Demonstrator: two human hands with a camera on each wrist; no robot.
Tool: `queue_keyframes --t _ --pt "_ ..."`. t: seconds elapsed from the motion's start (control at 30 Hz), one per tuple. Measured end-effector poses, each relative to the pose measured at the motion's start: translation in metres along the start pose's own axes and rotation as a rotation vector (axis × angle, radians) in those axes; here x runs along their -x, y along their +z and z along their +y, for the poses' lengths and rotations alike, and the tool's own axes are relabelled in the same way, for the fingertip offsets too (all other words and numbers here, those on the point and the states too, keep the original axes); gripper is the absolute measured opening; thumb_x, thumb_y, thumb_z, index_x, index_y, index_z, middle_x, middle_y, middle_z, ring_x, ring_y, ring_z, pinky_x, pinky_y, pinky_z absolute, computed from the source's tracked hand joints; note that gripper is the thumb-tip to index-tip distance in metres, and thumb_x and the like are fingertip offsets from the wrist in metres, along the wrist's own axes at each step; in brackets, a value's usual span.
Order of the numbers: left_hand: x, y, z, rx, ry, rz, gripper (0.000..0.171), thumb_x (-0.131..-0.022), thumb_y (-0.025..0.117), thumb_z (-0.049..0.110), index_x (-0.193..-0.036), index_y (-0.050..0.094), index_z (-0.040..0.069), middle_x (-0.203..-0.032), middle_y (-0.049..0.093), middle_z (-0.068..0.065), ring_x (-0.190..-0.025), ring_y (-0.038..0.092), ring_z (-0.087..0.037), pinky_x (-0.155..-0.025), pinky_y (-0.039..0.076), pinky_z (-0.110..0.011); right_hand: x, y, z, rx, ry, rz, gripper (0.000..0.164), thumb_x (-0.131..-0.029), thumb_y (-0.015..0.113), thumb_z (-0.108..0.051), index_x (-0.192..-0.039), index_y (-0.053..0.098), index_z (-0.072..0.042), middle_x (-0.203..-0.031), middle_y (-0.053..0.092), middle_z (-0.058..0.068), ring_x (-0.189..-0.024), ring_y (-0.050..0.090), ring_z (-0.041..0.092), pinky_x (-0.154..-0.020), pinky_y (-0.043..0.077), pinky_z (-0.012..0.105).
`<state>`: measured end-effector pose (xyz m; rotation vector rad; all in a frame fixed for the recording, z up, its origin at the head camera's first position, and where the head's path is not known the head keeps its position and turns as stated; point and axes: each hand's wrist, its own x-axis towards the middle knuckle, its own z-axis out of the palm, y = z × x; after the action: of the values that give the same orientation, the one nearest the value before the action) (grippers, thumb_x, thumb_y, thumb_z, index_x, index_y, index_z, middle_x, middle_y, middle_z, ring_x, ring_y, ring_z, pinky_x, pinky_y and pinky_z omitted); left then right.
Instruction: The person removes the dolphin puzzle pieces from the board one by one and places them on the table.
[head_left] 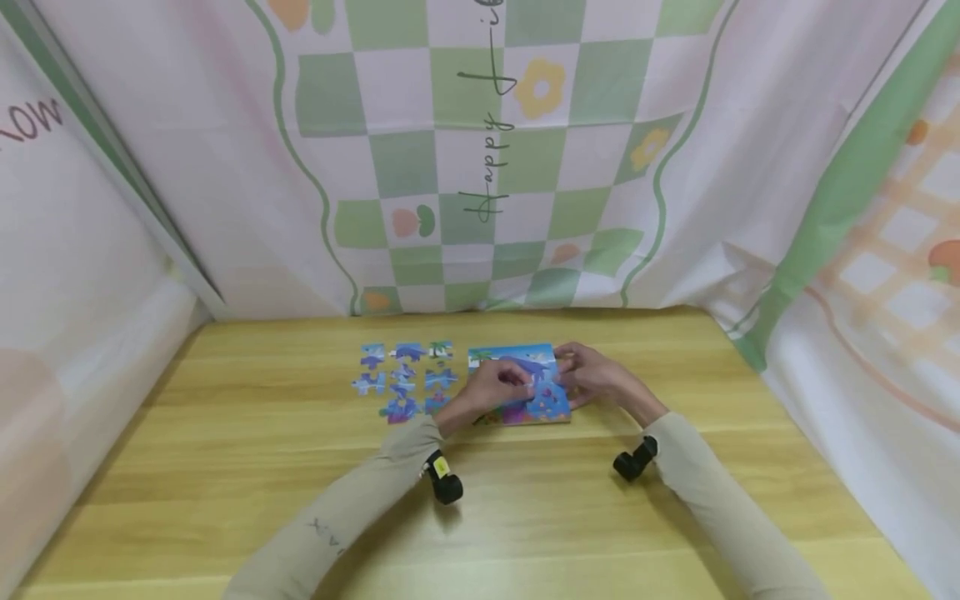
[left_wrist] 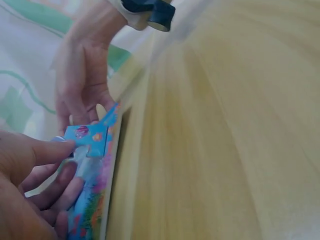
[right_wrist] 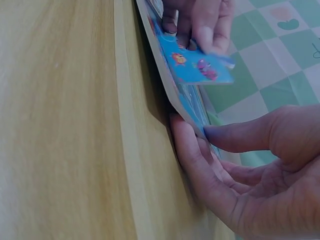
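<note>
A colourful jigsaw puzzle board [head_left: 513, 352] with a sea picture lies on the table. My left hand [head_left: 495, 385] is over its middle, with thumb and fingers pinching a blue puzzle piece [left_wrist: 90, 139]. Small orange and purple sea creatures are printed on that piece, which stands out tilted from the board in the right wrist view. At the board's right edge, my right hand [right_wrist: 265, 175] grips the rim, thumb on top and fingers beneath. Part of the picture is hidden behind my left hand.
Left of the board, several loose puzzle pieces [head_left: 402, 379] lie in rows on the wooden table [head_left: 262, 433]. A patterned curtain [head_left: 465, 167] hangs at the table's back edge, with more cloth at both sides.
</note>
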<state>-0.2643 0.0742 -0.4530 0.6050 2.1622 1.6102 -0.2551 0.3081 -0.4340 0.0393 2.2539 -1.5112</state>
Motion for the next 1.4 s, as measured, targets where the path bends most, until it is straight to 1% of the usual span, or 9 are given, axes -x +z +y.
queue_keyframes --t 0.23,0.33,0.43,0.6,0.67,0.83,0.9,1.13,1.4 --pt "0.004 -0.016 0.006 0.110 -0.055 0.051 0.016 -0.095 0.074 0.008 -0.106 0.072 -0.003 -0.099 0.073 -0.008 -0.087 0.067 -0.017 -0.080 0.062 -0.033 0.003 -0.002 0.001 0.000 -0.006 -0.011 0.064 -0.103 0.055 0.003 -0.156 0.021 0.009 -0.118 0.051 0.022 -0.082 0.063 0.020 -0.071 0.066 0.039" --pt "0.007 -0.028 0.006 0.189 -0.077 0.034 0.017 -0.097 0.071 0.005 -0.110 0.068 -0.006 -0.100 0.072 -0.010 -0.089 0.070 -0.022 -0.082 0.065 -0.039 0.003 -0.001 0.001 -0.003 -0.010 -0.008 0.065 -0.103 0.056 0.003 -0.157 0.021 0.009 -0.117 0.051 0.021 -0.083 0.063 0.020 -0.072 0.067 0.040" --pt "0.011 -0.041 0.004 0.221 -0.104 0.017 0.015 -0.098 0.070 0.004 -0.110 0.066 -0.005 -0.100 0.071 -0.010 -0.088 0.070 -0.023 -0.083 0.065 -0.039 0.002 0.000 0.000 -0.003 -0.013 -0.001 0.065 -0.102 0.057 0.003 -0.156 0.022 0.009 -0.116 0.051 0.020 -0.084 0.064 0.020 -0.072 0.067 0.040" --pt "0.025 -0.064 -0.001 0.198 -0.152 0.001 0.022 -0.100 0.072 0.016 -0.116 0.065 0.001 -0.111 0.071 -0.012 -0.091 0.071 -0.023 -0.086 0.064 -0.038 0.000 0.003 0.000 0.002 -0.011 -0.008 0.064 -0.102 0.057 0.004 -0.155 0.023 0.009 -0.114 0.050 0.018 -0.083 0.063 0.020 -0.072 0.066 0.040" --pt "0.032 -0.072 -0.004 0.196 -0.156 -0.004 0.027 -0.101 0.071 0.019 -0.120 0.064 0.002 -0.116 0.070 -0.014 -0.098 0.070 -0.026 -0.089 0.064 -0.039 0.000 0.003 0.001 0.005 -0.010 -0.009 0.064 -0.102 0.056 0.005 -0.155 0.022 0.009 -0.112 0.049 0.017 -0.082 0.062 0.020 -0.071 0.066 0.040" --pt "0.046 -0.090 -0.010 0.191 -0.198 0.036 0.028 -0.101 0.071 0.020 -0.123 0.064 0.002 -0.120 0.068 -0.014 -0.107 0.068 -0.027 -0.089 0.064 -0.039 0.000 0.002 0.003 0.020 -0.005 0.002 0.063 -0.102 0.057 0.004 -0.154 0.023 0.010 -0.112 0.050 0.017 -0.082 0.061 0.019 -0.072 0.067 0.040" --pt "0.052 -0.098 -0.012 0.184 -0.223 0.075 0.026 -0.101 0.071 0.019 -0.121 0.065 0.003 -0.118 0.069 -0.012 -0.102 0.069 -0.025 -0.084 0.064 -0.036 0.000 0.002 0.003 0.023 0.000 0.007 0.062 -0.102 0.057 0.004 -0.154 0.024 0.009 -0.112 0.050 0.017 -0.082 0.062 0.019 -0.071 0.066 0.040" --pt "0.081 -0.129 -0.020 0.205 -0.202 0.122 0.019 -0.104 0.065 0.013 -0.116 0.063 -0.001 -0.101 0.066 -0.006 -0.086 0.063 -0.018 -0.070 0.061 -0.026 0.000 0.002 0.004 0.037 0.009 -0.002 0.060 -0.103 0.056 0.003 -0.154 0.025 0.008 -0.112 0.050 0.016 -0.080 0.062 0.019 -0.070 0.066 0.037" --pt "0.114 -0.165 -0.030 0.093 -0.190 0.151 0.028 -0.103 0.067 0.016 -0.122 0.062 -0.003 -0.105 0.070 -0.007 -0.093 0.066 -0.021 -0.074 0.063 -0.030 0.002 0.003 0.000 0.031 -0.005 -0.007 0.062 -0.103 0.056 0.002 -0.155 0.023 0.008 -0.116 0.049 0.020 -0.082 0.063 0.020 -0.071 0.066 0.039"
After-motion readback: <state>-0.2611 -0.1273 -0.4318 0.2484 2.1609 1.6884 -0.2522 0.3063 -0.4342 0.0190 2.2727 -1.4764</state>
